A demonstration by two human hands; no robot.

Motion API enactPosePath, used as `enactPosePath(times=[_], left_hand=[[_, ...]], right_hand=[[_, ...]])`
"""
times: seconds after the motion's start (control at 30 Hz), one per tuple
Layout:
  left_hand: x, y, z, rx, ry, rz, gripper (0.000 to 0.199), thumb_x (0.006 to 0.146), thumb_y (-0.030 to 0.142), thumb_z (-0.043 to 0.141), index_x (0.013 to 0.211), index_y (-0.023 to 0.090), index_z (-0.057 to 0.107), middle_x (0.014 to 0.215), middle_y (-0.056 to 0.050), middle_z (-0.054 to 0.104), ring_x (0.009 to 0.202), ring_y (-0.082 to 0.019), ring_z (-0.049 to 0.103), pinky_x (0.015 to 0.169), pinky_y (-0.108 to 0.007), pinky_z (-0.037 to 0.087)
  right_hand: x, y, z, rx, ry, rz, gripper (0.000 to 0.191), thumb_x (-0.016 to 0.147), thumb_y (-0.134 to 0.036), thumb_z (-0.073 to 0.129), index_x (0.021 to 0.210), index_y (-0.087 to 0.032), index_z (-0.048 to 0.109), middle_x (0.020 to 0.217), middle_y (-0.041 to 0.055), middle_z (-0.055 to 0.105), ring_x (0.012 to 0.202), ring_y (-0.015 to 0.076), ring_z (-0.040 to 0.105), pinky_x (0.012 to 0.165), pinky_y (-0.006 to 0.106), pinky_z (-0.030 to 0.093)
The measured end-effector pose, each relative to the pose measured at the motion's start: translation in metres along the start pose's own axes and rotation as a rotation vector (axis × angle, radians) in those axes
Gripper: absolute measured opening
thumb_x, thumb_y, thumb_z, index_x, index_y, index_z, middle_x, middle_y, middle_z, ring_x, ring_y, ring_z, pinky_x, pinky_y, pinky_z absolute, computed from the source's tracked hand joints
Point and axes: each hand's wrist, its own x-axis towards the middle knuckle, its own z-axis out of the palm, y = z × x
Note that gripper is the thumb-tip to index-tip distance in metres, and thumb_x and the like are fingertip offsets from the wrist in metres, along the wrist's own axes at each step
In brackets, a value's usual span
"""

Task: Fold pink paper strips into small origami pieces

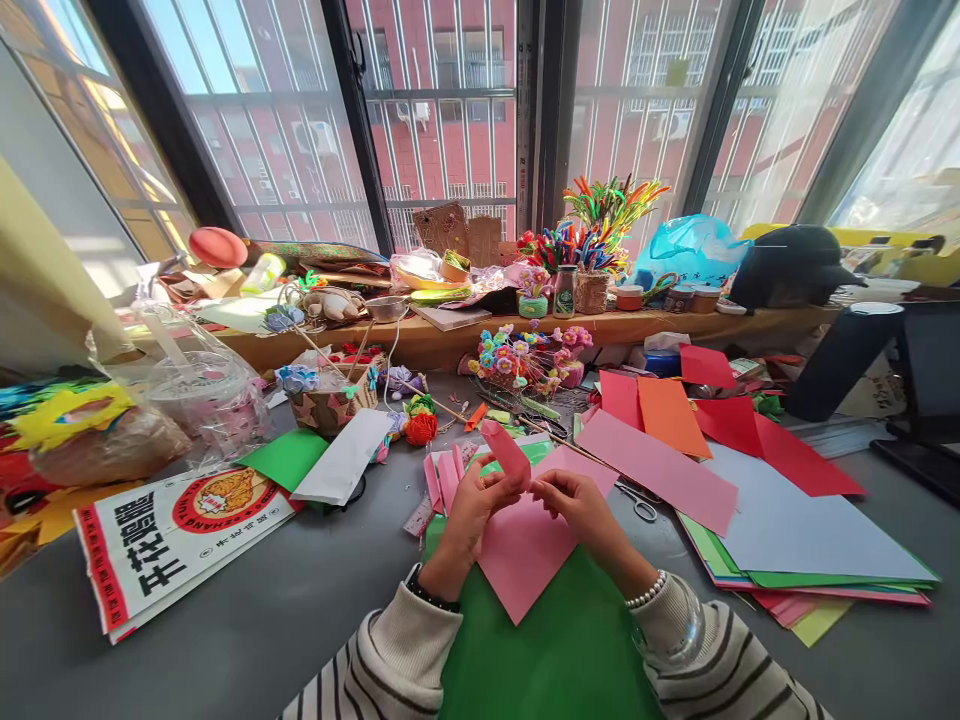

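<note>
My left hand (480,508) is closed on a folded pink paper strip (504,450) that stands up from its fingers. My right hand (574,500) pinches at the lower end of the same strip, close to the left fingertips. Beneath both hands lies a pink sheet (525,565), one corner pointing toward me, on a large green sheet (547,650). Several folded pink pieces (444,480) rest just left of my left hand. The finger pads and the end of the strip between them are partly hidden.
Scissors (643,506) lie right of my right hand, beside a long pink sheet (660,470) and stacked coloured paper (817,530). A printed paper bag (187,540) is at left. Flower crafts (525,355) and a crowded ledge (450,340) stand behind.
</note>
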Motion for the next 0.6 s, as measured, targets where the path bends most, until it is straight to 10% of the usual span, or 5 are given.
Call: enactPosePath(times=[0.6], left_hand=[[0.0014, -0.0014, -0.0011, 0.002, -0.007, -0.028, 0.055, 0.049, 0.020, 0.073, 0.096, 0.016, 0.045, 0.058, 0.003, 0.058, 0.058, -0.013, 0.055, 0.063, -0.026, 0.041]], right_hand=[[-0.0001, -0.0009, 0.0028, -0.039, 0.023, 0.046, 0.026, 0.066, -0.040, 0.055, 0.060, -0.014, 0.057, 0.053, -0.0022, 0.051, 0.047, 0.0085, 0.044, 0.045, 0.020, 0.037]])
